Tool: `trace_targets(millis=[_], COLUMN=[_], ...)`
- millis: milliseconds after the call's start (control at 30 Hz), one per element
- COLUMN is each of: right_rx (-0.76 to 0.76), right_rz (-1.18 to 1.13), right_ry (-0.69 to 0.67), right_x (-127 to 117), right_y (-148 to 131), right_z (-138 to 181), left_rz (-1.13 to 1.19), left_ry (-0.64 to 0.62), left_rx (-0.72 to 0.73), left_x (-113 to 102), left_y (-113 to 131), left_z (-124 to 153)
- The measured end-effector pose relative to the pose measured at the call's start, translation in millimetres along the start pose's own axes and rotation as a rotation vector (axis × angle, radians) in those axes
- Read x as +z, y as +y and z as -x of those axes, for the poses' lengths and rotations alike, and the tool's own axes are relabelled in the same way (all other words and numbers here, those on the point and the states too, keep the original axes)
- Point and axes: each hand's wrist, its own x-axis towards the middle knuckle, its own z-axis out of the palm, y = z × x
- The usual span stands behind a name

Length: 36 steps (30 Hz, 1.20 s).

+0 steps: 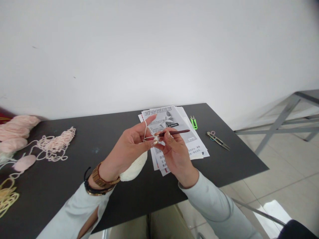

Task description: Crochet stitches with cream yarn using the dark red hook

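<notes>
1. The printed sheets (196, 146) on the desk (224, 166) carry a bold Chinese heading; the smaller print is too blurred to read.
2. The left hand (131, 141) is raised, forefinger up, pinching the cream yarn (145, 127) looped over it.
3. The right hand (175, 154) pinches a crochet hook (174, 132), held level above the sheets, tip at the left fingertips.
4. The yarn ball (134, 167) lies beneath the left wrist.

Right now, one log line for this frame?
left hand: yarn strand over forefinger | right hand: crochet hook | table: pattern sheets

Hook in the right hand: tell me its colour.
Dark reddish-brown hook, head view; right hand holds it, left hand holds cream yarn.
</notes>
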Motion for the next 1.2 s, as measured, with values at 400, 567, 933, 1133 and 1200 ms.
trace_targets(millis=[400,567,933,1133,1200], right_rx=[-0.078,-0.077,-0.162,-0.259,-0.281], right_rz=[0.065,0.065,0.149,0.212,0.226], right_ry=[-0.023,-0.013,-0.032,-0.044,-0.041], right_x=[5,4,2,0,-1], right_y=[-8,-9,-18,-22,-22], right_z=[2,0,-3,-3,-3], left_rz=[-0.220,-0.210,-0.205,-0.219,-0.224], left_ry=[0.040,0.045,0.014,0.010,0.016], left_rx=[0.041,0.039,-0.023,-0.033,-0.020], left_x=[-2,0,0,-1,-2], left_y=[6,8,10,12,12], left_z=[3,4,5,5,6])
